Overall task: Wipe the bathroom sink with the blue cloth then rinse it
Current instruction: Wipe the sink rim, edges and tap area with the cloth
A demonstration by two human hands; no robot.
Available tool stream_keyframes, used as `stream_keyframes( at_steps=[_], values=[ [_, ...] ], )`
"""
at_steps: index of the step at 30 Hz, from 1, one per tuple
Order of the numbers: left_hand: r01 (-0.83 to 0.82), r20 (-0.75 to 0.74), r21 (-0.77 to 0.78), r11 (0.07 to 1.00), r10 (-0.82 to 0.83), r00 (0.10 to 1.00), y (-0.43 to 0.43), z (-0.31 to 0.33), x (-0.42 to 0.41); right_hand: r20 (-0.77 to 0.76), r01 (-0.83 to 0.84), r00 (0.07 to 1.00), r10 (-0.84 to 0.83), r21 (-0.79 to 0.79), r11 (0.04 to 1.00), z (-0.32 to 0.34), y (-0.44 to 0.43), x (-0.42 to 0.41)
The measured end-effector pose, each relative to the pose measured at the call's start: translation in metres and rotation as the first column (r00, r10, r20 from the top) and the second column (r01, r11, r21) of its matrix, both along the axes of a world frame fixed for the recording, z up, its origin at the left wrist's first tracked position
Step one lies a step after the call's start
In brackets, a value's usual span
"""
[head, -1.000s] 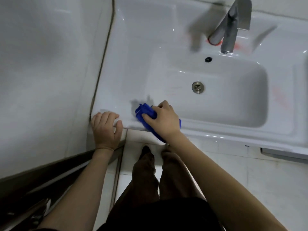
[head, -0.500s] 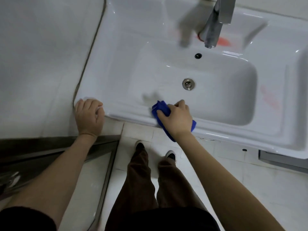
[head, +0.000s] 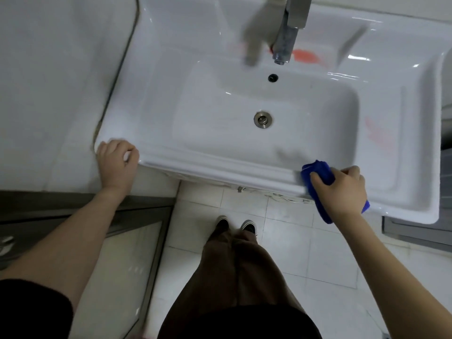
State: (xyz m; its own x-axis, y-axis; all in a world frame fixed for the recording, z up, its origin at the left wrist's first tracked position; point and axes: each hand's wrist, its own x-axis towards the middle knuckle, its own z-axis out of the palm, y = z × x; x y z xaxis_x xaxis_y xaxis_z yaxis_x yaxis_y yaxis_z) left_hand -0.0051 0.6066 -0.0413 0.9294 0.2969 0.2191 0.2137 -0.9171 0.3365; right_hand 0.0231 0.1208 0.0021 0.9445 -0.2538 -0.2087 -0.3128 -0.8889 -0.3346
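Note:
A white ceramic sink (head: 220,167) fills the upper half of the view, with a metal drain (head: 263,119) in the basin and a chrome tap (head: 287,37) at the back. My right hand (head: 342,192) presses a folded blue cloth (head: 318,173) onto the sink's front rim, towards its right end. The cloth drapes over the rim and hangs below my wrist. My left hand (head: 117,165) rests on the sink's front left corner, fingers curled over the edge, holding nothing else. No water runs from the tap.
An overflow hole (head: 273,77) sits below the tap. Reddish stains (head: 304,56) mark the ledge by the tap and the right side (head: 374,133). A white tiled wall (head: 49,81) stands left, with a glass door frame (head: 151,253) below. My legs and shoes (head: 234,226) stand on the floor tiles.
My right hand has slid the blue cloth along the front rim from the left part to the right end. My left hand has stayed on the left corner. The view has shifted.

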Motion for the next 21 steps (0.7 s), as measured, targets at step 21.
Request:
stream_keyframes(
  at_steps=[21],
  values=[
    [-0.001, 0.019, -0.043, 0.999, 0.001, 1.000, 0.010, -0.014, -0.004, 0.001, 0.226, 0.974, -0.228, -0.134, 0.965, 0.006, -0.038, -0.011]
  ],
)
